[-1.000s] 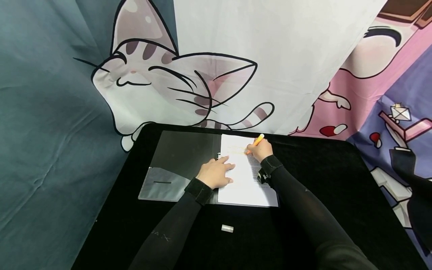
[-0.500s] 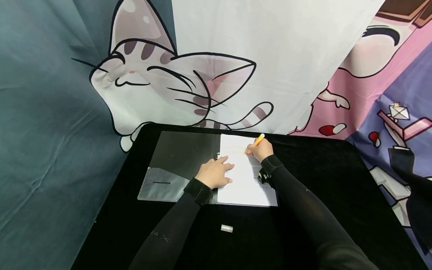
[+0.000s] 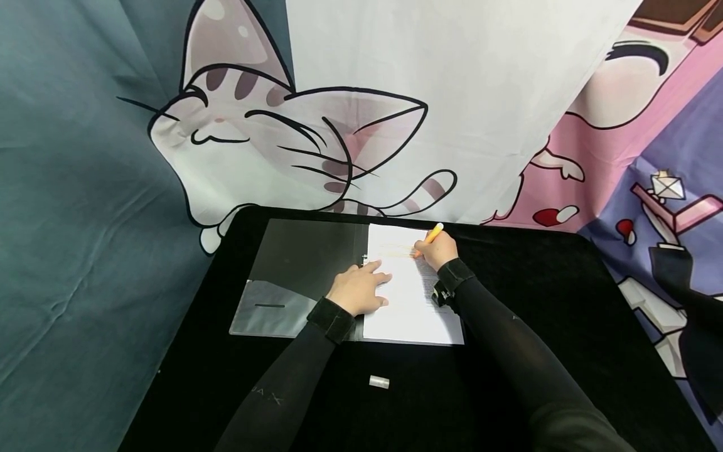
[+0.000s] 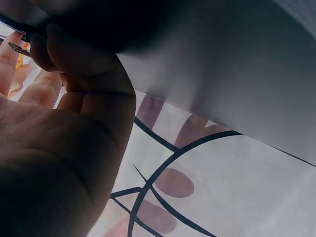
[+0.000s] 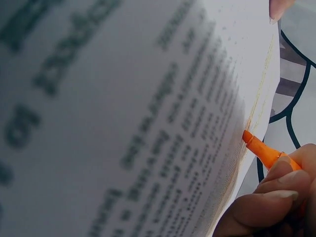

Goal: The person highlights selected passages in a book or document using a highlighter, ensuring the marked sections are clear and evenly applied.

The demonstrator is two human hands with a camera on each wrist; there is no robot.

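My right hand (image 3: pixel 440 252) pinches an orange highlighter (image 3: pixel 433 234) near the top of a white printed page (image 3: pixel 412 314). In the right wrist view the orange tip of the highlighter (image 5: pixel 257 147) meets the page (image 5: pixel 123 98) at the end of faint yellow-orange lines across the text. My left hand (image 3: pixel 358 290) rests with spread fingers on the page's left edge, beside the metal clip (image 3: pixel 364 259) of an open dark folder (image 3: pixel 310 251). Seen from the left wrist, the left hand (image 4: pixel 64 128) is in shadow, under the dark folder cover (image 4: pixel 237 74).
A small silvery-white cylinder (image 3: pixel 379 382), perhaps the highlighter's cap, lies on the black table (image 3: pixel 536 270) in front of the folder. The folder's left side has a clear pocket (image 3: pixel 271 314). Behind the table hangs a printed cloth (image 3: pixel 486 94) with a cartoon cat.
Hardly anything differs. The head view has shifted slightly, while both hands, the highlighter and the page keep nearly the same places.
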